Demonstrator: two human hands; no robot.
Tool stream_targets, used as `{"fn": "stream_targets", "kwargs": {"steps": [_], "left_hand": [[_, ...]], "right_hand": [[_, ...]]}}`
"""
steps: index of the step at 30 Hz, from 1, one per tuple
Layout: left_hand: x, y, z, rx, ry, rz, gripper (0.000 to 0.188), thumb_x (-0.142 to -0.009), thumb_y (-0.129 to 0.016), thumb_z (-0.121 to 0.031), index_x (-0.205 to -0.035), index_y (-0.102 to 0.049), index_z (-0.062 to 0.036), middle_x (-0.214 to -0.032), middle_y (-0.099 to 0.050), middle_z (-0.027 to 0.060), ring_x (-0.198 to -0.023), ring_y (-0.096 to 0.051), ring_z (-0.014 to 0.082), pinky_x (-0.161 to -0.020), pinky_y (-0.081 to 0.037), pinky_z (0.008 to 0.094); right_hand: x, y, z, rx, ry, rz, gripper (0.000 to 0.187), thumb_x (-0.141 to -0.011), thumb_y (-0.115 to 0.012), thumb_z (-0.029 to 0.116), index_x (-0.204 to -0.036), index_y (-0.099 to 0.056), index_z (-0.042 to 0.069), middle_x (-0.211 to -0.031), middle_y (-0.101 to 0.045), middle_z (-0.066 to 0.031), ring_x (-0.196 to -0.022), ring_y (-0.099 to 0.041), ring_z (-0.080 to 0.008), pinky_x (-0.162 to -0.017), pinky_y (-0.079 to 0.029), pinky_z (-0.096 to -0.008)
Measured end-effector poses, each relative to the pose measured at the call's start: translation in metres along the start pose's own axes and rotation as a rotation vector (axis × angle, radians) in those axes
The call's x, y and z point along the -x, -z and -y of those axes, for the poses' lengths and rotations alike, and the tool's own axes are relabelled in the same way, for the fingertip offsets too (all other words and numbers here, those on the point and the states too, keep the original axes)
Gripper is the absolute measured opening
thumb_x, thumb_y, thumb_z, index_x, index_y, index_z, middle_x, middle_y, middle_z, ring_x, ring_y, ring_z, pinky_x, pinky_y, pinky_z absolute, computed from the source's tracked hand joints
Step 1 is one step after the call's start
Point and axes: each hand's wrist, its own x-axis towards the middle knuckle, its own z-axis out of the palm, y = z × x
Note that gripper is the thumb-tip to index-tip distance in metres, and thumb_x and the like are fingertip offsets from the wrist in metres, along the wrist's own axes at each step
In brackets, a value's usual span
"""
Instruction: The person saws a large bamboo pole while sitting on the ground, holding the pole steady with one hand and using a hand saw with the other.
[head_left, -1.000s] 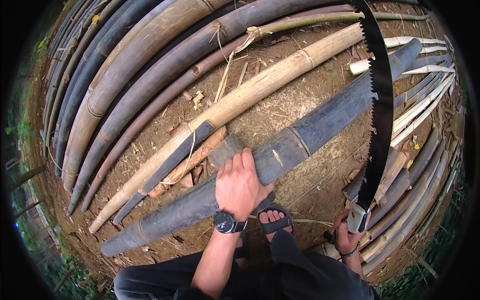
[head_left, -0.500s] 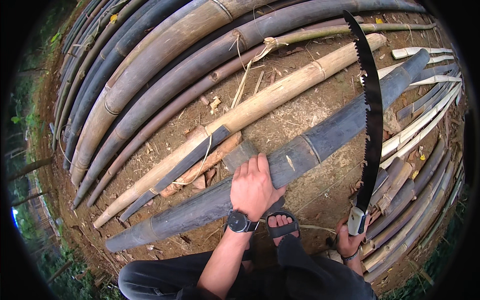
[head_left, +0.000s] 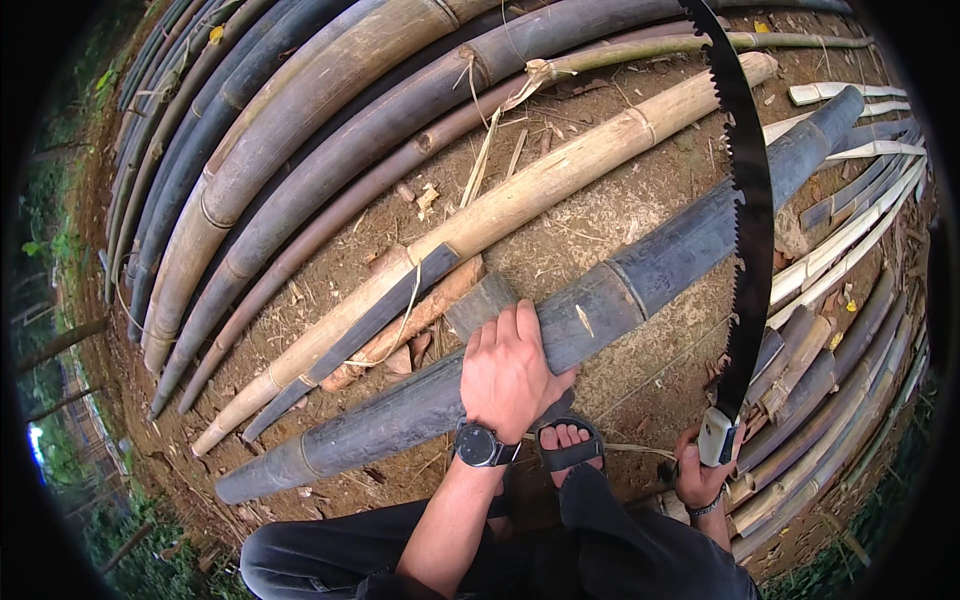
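Under left hand (head_left: 508, 372) flat grip: dark bamboo pole (head_left: 640, 285) running lower-left to upper-right.

No packages, labels or signs in view. Only screen-like item: wristwatch (head_left: 478, 444) on left wrist, round dark face on dark strap, low centre of head view; whether face is dial or display cannot be told.
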Motion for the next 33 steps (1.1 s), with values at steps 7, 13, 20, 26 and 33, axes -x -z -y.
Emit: {"fn": "stream_targets", "kwargs": {"steps": [7, 13, 20, 26, 33], "left_hand": [[0.000, 0.001, -0.001, -0.006, 0.000, -0.003, 0.083, -0.060, -0.089, -0.040, -0.124, -0.057, 0.0023, -0.109, -0.066, 0.0147, -0.096, -0.068, 0.0304, -0.089, -0.054, 0.0388], [0.000, 0.001, 0.001, 0.005, -0.001, -0.012, 0.082, -0.061, -0.088, -0.042, -0.123, -0.057, 0.0022, -0.108, -0.067, 0.0150, -0.097, -0.068, 0.0304, -0.089, -0.054, 0.0387], [0.001, 0.001, 0.000, 0.005, -0.004, -0.015, 0.082, -0.061, -0.088, -0.043, -0.123, -0.057, 0.0023, -0.107, -0.067, 0.0147, -0.096, -0.068, 0.0305, -0.088, -0.054, 0.0391], [0.002, 0.002, 0.000, 0.000, 0.006, 0.021, 0.080, -0.062, -0.087, -0.043, -0.121, -0.057, 0.0014, -0.106, -0.067, 0.0157, -0.096, -0.068, 0.0314, -0.088, -0.054, 0.0398], [0.006, 0.005, 0.000, -0.015, 0.010, 0.006, 0.072, -0.063, -0.086, -0.047, -0.109, -0.058, -0.0006, -0.099, -0.067, 0.0162, -0.092, -0.069, 0.0326, -0.084, -0.055, 0.0408]], "right_hand": [[-0.001, 0.004, -0.015, 0.096, 0.102, 0.090, 0.054, -0.094, -0.057, 0.011, -0.138, -0.027, 0.001, -0.080, -0.057, -0.0096, -0.061, -0.053, -0.0120, -0.055, -0.043, -0.0243], [-0.007, -0.001, -0.008, 0.108, 0.094, 0.131, 0.052, -0.093, -0.060, 0.011, -0.133, -0.029, 0.001, -0.080, -0.057, -0.0091, -0.062, -0.051, -0.0109, -0.055, -0.042, -0.0240], [-0.006, -0.011, 0.009, 0.122, -0.024, 0.139, 0.035, -0.085, -0.073, 0.011, -0.107, -0.047, 0.000, -0.077, -0.065, -0.0075, -0.066, -0.063, -0.0127, -0.062, -0.051, -0.0287], [0.006, -0.016, 0.008, 0.345, -0.104, 0.275, 0.039, -0.087, -0.075, 0.021, -0.112, -0.051, 0.003, -0.078, -0.066, -0.0169, -0.070, -0.069, -0.0361, -0.063, -0.053, -0.0413], [0.016, -0.028, 0.019, 0.341, -0.284, 0.272, 0.036, -0.088, -0.076, 0.024, -0.102, -0.053, 0.000, -0.075, -0.066, -0.0174, -0.069, -0.070, -0.0319, -0.061, -0.053, -0.0432]]}}
